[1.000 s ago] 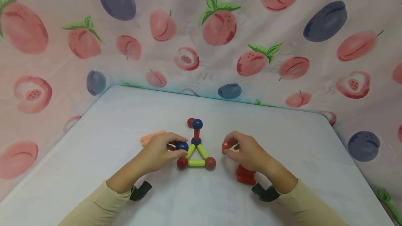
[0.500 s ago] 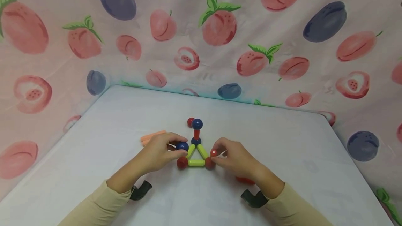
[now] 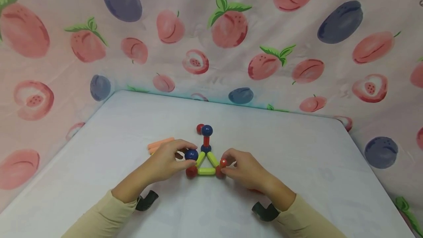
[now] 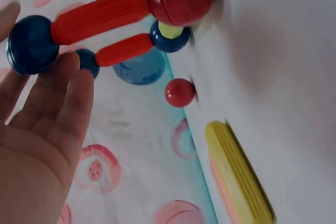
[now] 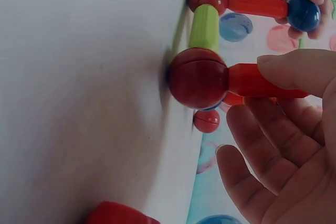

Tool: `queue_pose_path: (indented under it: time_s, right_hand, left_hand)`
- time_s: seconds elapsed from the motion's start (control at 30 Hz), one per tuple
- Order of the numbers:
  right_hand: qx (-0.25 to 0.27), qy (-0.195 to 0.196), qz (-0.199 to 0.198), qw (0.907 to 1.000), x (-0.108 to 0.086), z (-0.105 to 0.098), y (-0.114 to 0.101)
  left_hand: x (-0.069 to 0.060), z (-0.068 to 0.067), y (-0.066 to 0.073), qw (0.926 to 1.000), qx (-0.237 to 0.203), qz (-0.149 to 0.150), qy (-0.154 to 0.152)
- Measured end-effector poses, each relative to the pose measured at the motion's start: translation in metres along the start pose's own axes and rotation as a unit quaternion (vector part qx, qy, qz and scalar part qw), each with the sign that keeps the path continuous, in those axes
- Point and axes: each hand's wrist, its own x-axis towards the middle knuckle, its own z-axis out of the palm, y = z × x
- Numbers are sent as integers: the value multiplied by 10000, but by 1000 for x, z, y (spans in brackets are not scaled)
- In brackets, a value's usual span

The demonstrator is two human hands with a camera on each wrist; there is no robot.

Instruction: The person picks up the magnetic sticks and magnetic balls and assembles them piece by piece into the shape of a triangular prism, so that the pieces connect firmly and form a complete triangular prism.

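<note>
I saw the left hand gripping a blue ball; the right hand pinched a red stick touching a red ball.

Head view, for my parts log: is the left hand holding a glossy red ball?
No, the left hand holds a glossy blue ball.

Laid out on a white table, three lime-green rods join two red balls and a blue ball, midway between side edges; a loose red ball sits toward the far edge, orange rods and a yellow rod leftward, a partly hidden red piece rightward.
</note>
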Motion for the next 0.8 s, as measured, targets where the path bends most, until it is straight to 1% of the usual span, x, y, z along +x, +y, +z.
queue_pose_path:
  time_s: [0.2, 0.33, 0.53, 0.67, 0.8]
  right_hand:
    - [-108, 11, -35, 9999, 1, 2, 2]
    - [-171, 25, 13, 9998, 1, 2, 2]
    - [-320, 111, 51, 9994, 4, 1, 3]
    - [-355, 225, 120, 9990, 8, 0, 3]
    - [-345, 262, 107, 9990, 13, 0, 2]
  left_hand:
    - [0, -2, -4, 9988, -178, -256, -388]
    - [0, -1, -5, 9978, -181, -376, -524]
    - [0, -1, -5, 9972, -290, -344, -603]
    - [-1, 1, -2, 9966, -342, -309, -683]
    - [-3, 3, 1, 9966, -309, -285, -710]
